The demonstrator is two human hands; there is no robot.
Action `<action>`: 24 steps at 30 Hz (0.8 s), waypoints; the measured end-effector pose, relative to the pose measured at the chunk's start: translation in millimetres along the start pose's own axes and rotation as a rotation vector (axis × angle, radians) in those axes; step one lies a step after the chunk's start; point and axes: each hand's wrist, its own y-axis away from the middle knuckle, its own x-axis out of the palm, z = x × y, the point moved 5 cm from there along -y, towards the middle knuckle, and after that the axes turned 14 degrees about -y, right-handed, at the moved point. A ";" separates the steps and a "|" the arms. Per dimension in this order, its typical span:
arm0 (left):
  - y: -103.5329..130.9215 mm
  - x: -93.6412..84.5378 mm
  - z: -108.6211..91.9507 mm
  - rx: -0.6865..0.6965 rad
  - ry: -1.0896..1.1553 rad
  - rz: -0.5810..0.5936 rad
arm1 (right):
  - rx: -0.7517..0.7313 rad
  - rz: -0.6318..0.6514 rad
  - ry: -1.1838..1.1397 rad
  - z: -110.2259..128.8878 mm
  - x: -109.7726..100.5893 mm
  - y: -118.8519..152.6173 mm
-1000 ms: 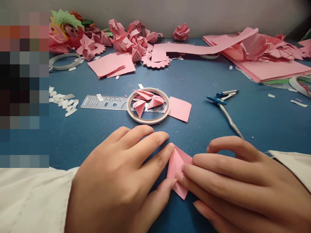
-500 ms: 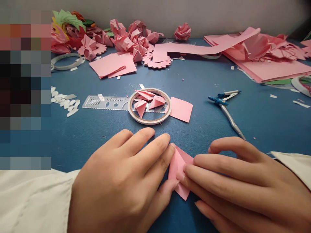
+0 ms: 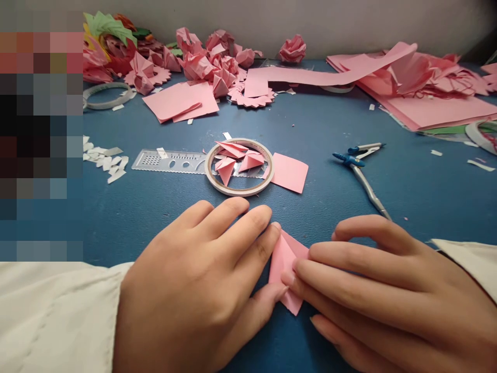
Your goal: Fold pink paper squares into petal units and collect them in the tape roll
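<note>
A small folded piece of pink paper (image 3: 284, 261) lies on the blue tabletop between my hands. My left hand (image 3: 198, 280) grips its left edge, index fingertip at the top corner and thumb near the lower part. From the other side, the fingertips of my right hand (image 3: 380, 290) press on the paper's right half and hide part of it. Beyond my fingers, a ring of white tape (image 3: 207, 178) encircles several folded pink pieces (image 3: 251, 160). A pink paper square (image 3: 291, 173) sits just right of the ring.
A clear stencil ruler (image 3: 166, 161) runs under the tape ring. On the right lies a drawing compass (image 3: 363, 178). White paper scraps (image 3: 112, 163) are at left. Crumpled pink paper flowers (image 3: 205, 62) and pink sheets (image 3: 446, 111) line the back by the wall.
My left index finger and thumb have shifted very slightly along the folded paper. Both hands stay on it, and the view has moved a touch.
</note>
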 end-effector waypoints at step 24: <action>5.8 2.8 -4.5 0.031 0.110 0.030 | 0.024 -0.142 -0.001 1.7 12.8 6.0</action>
